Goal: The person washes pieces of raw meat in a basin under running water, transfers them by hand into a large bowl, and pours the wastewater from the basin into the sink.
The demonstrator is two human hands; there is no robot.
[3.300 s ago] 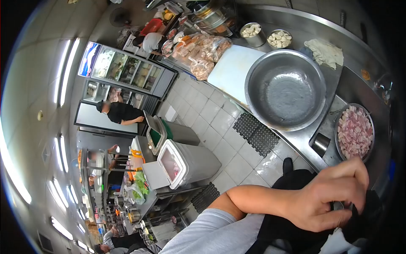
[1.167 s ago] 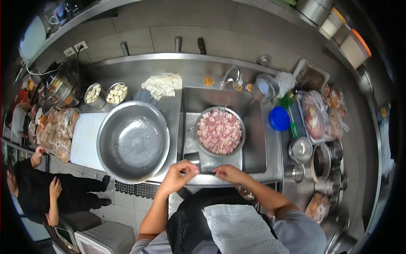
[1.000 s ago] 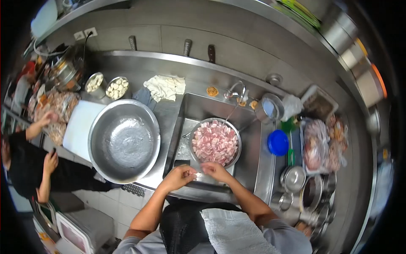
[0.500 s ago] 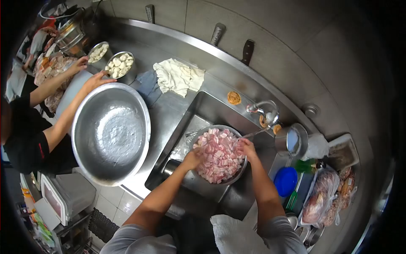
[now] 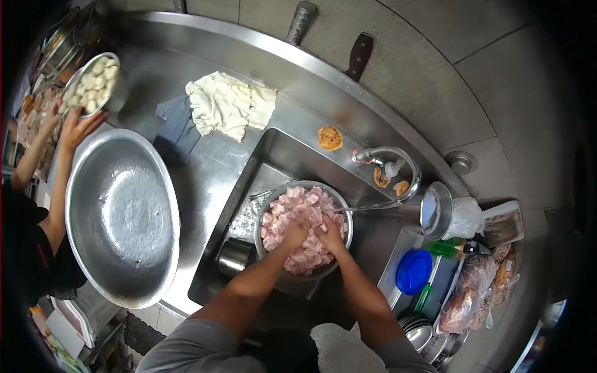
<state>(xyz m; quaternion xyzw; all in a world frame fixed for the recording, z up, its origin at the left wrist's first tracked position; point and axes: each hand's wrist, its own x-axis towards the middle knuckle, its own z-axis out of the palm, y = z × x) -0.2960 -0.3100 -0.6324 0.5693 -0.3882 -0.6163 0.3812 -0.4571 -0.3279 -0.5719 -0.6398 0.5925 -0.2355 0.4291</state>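
Cut pieces of pale pink meat [image 5: 305, 258] fill a round metal bowl [image 5: 349, 241] in the sink, under a thin stream of water from the curved tap [image 5: 407, 163]. My left hand [image 5: 296, 234] is pushed into the meat near the middle, its fingertips hidden among the pieces. Close to its right, my right hand [image 5: 329, 236] is also in the meat, with its fingers partly covered. Whether either hand grips any pieces cannot be made out. A metal cup [image 5: 235, 255] lies in the sink to the left of the bowl.
A large metal basin [image 5: 127, 217] stands left of the sink. Behind it, a co-worker's hands [image 5: 78, 127] hold a container of white pieces [image 5: 93, 86]. Cloths [image 5: 230, 105] lie on the counter. Right of the sink are a blue lid [image 5: 415, 271] and bagged meat [image 5: 469, 286].
My hands have moved from the bowl's two sides to the middle of the meat, close together. The co-worker's hands have lifted and tilted the containers of white pieces. The view has shifted.
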